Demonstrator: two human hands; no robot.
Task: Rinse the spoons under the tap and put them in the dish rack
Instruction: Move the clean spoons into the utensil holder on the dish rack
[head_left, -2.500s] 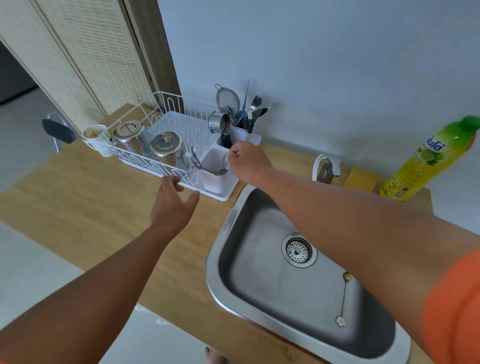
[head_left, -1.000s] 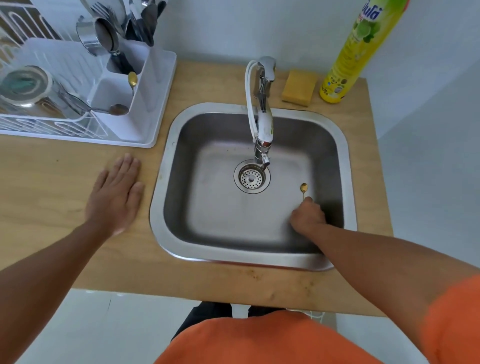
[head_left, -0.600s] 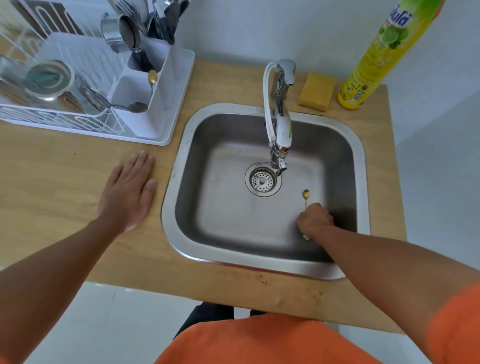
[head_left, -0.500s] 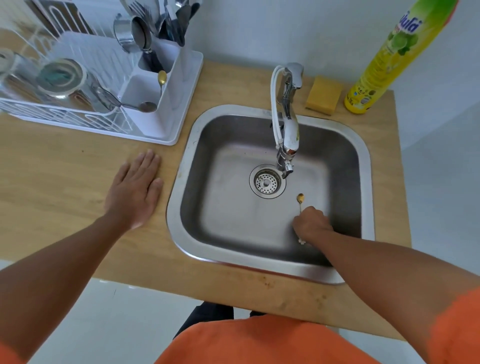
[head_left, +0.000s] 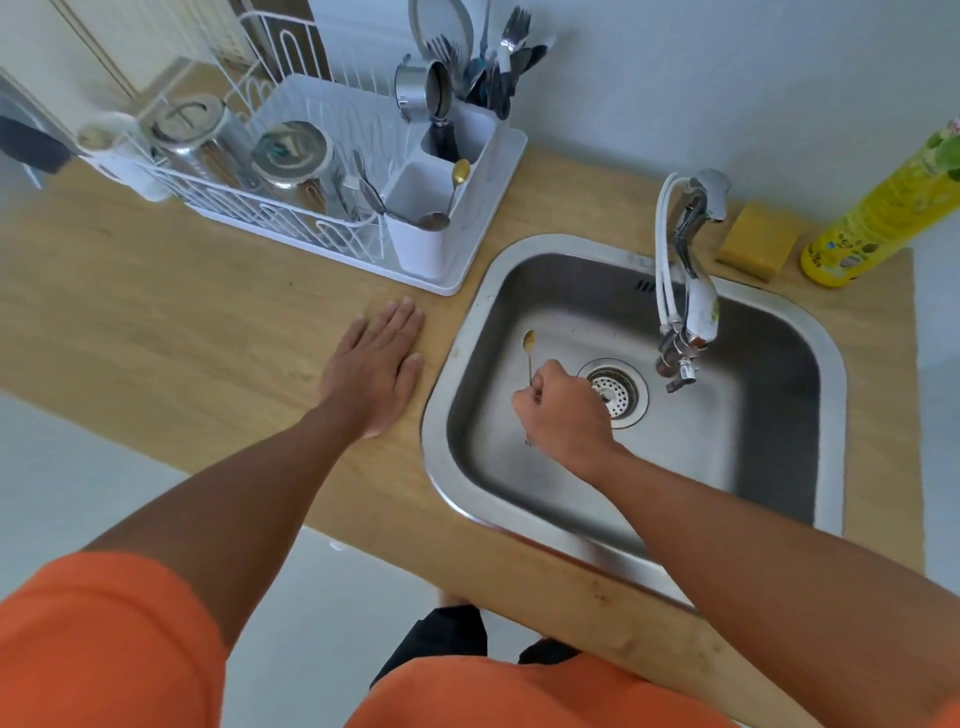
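Spoon (head_left: 529, 349) lifted leftward; right hand (head_left: 563, 410) gripping.

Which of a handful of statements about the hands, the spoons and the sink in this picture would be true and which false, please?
1. The right hand grips a gold spoon over the sink. True.
2. The left hand holds the tap. False: it rests flat on the wooden counter, left of the sink.
3. Another gold spoon stands in the white cutlery holder of the dish rack. True.
4. Water runs from the tap. False: no stream shows.
5. The yellow sponge lies in the sink. False: it sits on the counter behind it, beside the yellow bottle.
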